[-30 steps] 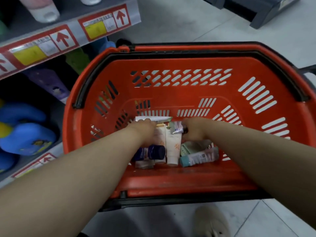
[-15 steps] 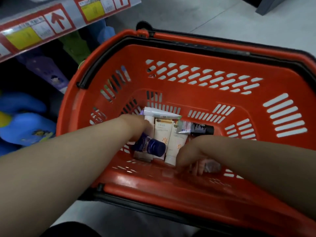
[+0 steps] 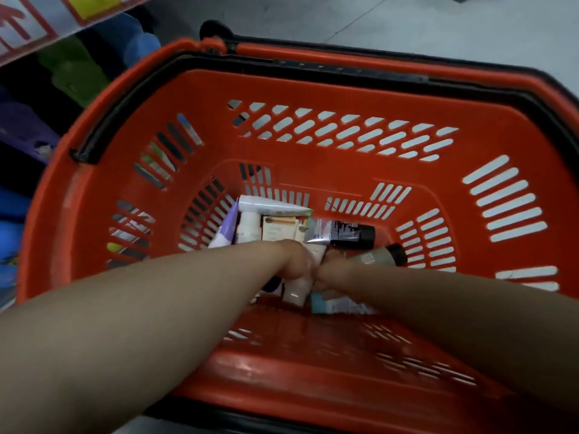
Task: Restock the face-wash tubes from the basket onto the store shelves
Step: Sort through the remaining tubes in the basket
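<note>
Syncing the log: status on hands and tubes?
Left hand and right hand deep in orange plastic basket, grips unclear. Mixed face-wash tubes lie on its floor. No obstruction.

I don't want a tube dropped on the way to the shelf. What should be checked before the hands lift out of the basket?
1. Stock to move: ok. Several tubes lie on the floor of the basket.
2. Left hand grip: cannot tell. Its fingers are hidden among the tubes.
3. Right hand grip: cannot tell. Its fingers are hidden too.
4. Way up: ok. Nothing lies over the hands, and the basket is open on top.
5. Shelf nearby: ok. Its label strip shows at the upper left.
6. Free slot on the shelf: cannot tell. It is out of view.
</note>
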Demonstrator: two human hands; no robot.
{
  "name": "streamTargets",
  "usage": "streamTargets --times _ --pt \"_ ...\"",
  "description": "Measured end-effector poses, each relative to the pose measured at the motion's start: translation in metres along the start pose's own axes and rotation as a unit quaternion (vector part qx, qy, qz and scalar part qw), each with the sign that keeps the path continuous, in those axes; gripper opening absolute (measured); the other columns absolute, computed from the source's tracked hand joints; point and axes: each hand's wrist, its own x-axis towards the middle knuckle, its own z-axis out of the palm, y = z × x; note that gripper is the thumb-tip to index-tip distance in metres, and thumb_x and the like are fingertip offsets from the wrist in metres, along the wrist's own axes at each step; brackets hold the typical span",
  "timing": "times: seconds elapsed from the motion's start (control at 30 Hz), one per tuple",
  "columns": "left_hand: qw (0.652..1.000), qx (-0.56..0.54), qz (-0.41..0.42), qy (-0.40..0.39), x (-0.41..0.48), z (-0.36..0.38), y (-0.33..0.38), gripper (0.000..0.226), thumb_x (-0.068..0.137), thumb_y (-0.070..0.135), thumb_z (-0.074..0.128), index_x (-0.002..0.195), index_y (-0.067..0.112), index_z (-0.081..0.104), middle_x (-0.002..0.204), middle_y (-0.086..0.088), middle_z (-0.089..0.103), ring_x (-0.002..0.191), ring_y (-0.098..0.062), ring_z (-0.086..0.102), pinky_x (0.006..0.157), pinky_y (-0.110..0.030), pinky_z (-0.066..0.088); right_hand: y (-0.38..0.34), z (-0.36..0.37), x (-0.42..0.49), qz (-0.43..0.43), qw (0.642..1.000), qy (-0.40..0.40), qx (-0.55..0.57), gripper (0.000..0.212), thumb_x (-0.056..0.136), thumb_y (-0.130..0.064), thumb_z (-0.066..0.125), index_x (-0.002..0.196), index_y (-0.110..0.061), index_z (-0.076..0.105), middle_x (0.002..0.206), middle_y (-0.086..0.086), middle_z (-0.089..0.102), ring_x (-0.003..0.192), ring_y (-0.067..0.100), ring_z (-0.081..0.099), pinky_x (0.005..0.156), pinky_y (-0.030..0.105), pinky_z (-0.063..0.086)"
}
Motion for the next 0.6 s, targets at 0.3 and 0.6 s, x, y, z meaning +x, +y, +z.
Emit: streamTargets --times 0.3,0.6 --pt "0.949 -0.312 -0.041 -0.006 0.004 -0.001 -0.013 0.025 0.091 0.001 0.042 0.069 0.012 0.046 0.074 -0.003 0.044 0.065 -0.014 0.040 0.061 -0.025 0.036 0.003 -0.004 0.010 0.022 0.994 -0.015 0.105 0.035 0.091 -0.022 0.059 0.122 -0.009 0.048 0.115 0.007 0.052 0.099 0.016 0.053 0.085 0.029 0.050" --pt "0.903 -0.426 -0.046 -0.033 0.004 0.001 -0.011 0.028 0.089 0.000 0.041 0.104 0.012 0.062 0.091 -0.003 0.057 0.073 -0.012 0.047 0.061 -0.023 0.037 0.006 0.015 0.019 -0.006 0.983 0.074 0.165 0.055 0.075 -0.030 0.075 0.120 -0.008 0.052 0.107 0.012 0.065 0.090 0.025 0.066 0.073 0.038 0.058"
